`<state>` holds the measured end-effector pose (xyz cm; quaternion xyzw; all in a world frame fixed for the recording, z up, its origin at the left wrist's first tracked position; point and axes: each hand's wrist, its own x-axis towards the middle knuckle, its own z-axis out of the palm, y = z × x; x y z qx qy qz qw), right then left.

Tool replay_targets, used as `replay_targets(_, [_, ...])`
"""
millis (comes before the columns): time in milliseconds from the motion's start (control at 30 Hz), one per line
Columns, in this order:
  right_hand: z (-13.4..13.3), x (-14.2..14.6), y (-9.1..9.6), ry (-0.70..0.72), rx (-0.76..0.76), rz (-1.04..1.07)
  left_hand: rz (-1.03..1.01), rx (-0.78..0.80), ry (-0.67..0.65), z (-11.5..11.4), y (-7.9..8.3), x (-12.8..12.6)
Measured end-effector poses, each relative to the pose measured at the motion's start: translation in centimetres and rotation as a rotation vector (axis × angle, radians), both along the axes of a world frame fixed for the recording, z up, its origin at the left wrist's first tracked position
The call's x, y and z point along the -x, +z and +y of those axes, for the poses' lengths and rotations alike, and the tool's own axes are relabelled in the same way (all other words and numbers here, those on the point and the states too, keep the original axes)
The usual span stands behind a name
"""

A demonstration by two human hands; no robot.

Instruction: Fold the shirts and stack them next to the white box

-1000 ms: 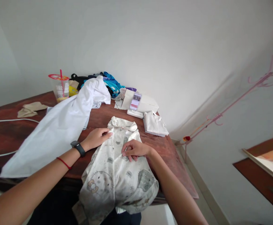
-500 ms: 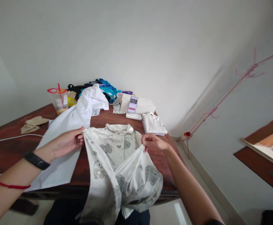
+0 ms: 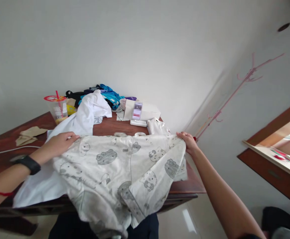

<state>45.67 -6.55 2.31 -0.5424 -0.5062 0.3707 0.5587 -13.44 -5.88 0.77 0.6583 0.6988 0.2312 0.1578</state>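
Note:
A white pajama shirt (image 3: 115,166) with grey cartoon cat prints is stretched between my hands, its lower part hanging past the table's front edge. My left hand (image 3: 66,141) pinches its upper left corner, with a white garment (image 3: 42,186) lying beneath. At the upper right corner, my right hand (image 3: 187,142) grips the cloth with fingers closed. The collar is folded back and mostly hidden. One sleeve droops across the front on the right.
On the brown table (image 3: 112,124) are a plastic cup (image 3: 59,109) with a red straw, brown paper (image 3: 30,134), a pile of clothes (image 3: 106,94), a white box (image 3: 150,112), a phone (image 3: 137,111) and a folded light garment (image 3: 157,126). A pink coat rack (image 3: 222,106) stands at right.
My hands have moved apart, spreading the shirt wide. The shirt's upper edge is now pulled nearly straight, and it covers more of the table's front.

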Motion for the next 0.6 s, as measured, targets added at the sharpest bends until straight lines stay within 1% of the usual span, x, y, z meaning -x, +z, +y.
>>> replay_targets(33, [0.2, -0.8, -0.6, 0.009, 0.032, -0.088, 0.111, -0.002, -0.032, 0.3, 0.2, 0.3])
replay_targets(67, [0.4, -1.6, -1.2, 0.037, 0.068, -0.195, 0.179, 0.006, -0.065, 0.4, 0.2, 0.5])
replay_targets(167, [0.7, -3.1, -3.0, 0.19, 0.171, -0.554, 0.256, 0.074, -0.205, 0.3, -0.1, 0.7])
replay_targets(233, [0.8, -3.1, -3.6, 0.267, 0.211, -0.76, 0.311, 0.162, -0.259, -0.1, -0.5, 0.5])
replay_targets(267, [0.8, -2.7, -3.8, 0.272, 0.211, -0.841, 0.34, 0.191, -0.258, -0.3, -0.7, 0.2])
replay_targets(333, [0.8, -1.1, -3.6, 0.23, 0.164, -0.957, 0.393, 0.177, -0.221, -0.5, -0.5, -1.0])
replay_targets(400, [0.8, 1.4, -3.0, 0.196, 0.079, -0.998, 0.44, 0.077, -0.207, -0.4, 0.1, -3.1])
replay_targets(467, [1.1, 4.4, -2.4, 0.238, 0.009, -0.98, 0.443, -0.005, -0.239, 0.3, 0.9, -5.8])
replay_targets(533, [1.7, 7.2, -2.0, 0.3, -0.034, -0.899, 0.337, -0.016, -0.29, 1.6, 1.3, -8.6])
replay_targets(600, [2.7, 9.6, -2.0, 0.34, -0.032, -0.844, 0.194, -0.003, -0.332, 3.3, 1.2, -10.7])
